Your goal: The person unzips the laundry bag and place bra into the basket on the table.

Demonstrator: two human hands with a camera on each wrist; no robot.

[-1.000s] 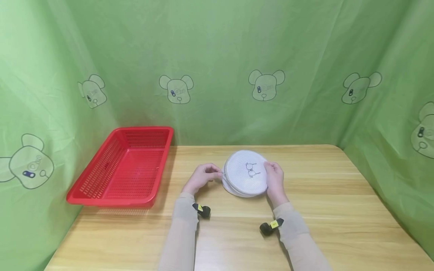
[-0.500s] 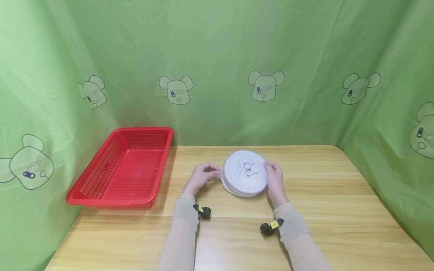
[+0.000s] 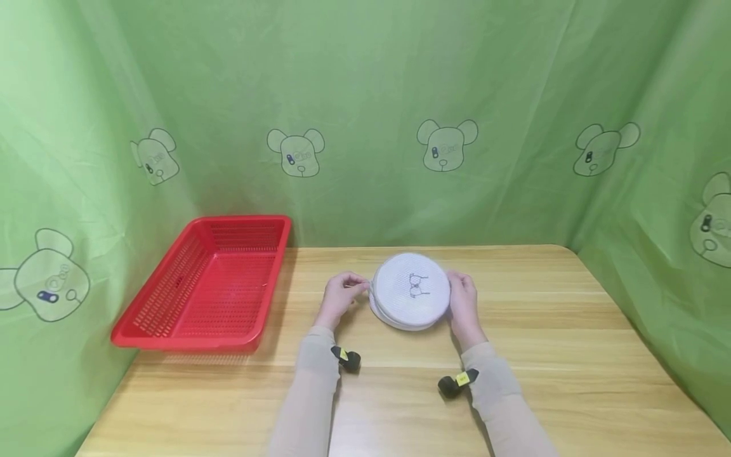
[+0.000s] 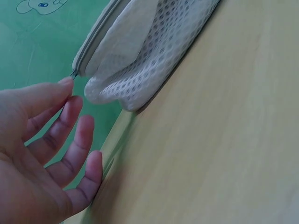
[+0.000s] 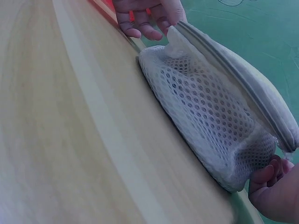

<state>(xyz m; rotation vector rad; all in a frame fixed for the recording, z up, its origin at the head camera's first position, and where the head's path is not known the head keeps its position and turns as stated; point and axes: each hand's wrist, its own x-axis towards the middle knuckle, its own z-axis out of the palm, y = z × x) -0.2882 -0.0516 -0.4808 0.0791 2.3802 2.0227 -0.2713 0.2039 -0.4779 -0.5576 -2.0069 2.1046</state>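
Note:
A round white mesh laundry bag (image 3: 411, 289) stands on the table, its flat top printed with a small line drawing of glasses-like shapes. Around its upper rim runs a grey zipper (image 5: 243, 84), and the mesh side below sags in soft folds. At the bag's left edge my left hand (image 3: 342, 297) pinches the zipper pull (image 4: 74, 73) between thumb and index finger; the other fingers are loosely bent. My right hand (image 3: 465, 308) grips the bag's right side, its fingertips partly hidden behind the rim. In the right wrist view, curled fingers (image 5: 264, 175) hold the mesh near the zipper.
A red plastic basket (image 3: 188, 344) with slotted walls stands at the table's left. The wooden table (image 3: 571, 355) reaches back to a green curtain (image 3: 365, 203) with bear-head prints. Each wrist carries a small black camera (image 3: 352, 362).
The bag has turned slightly and shifted a little left, so its printed drawing lies at a different angle. My left forearm has moved slightly right, while the right hand stays nearly in place.

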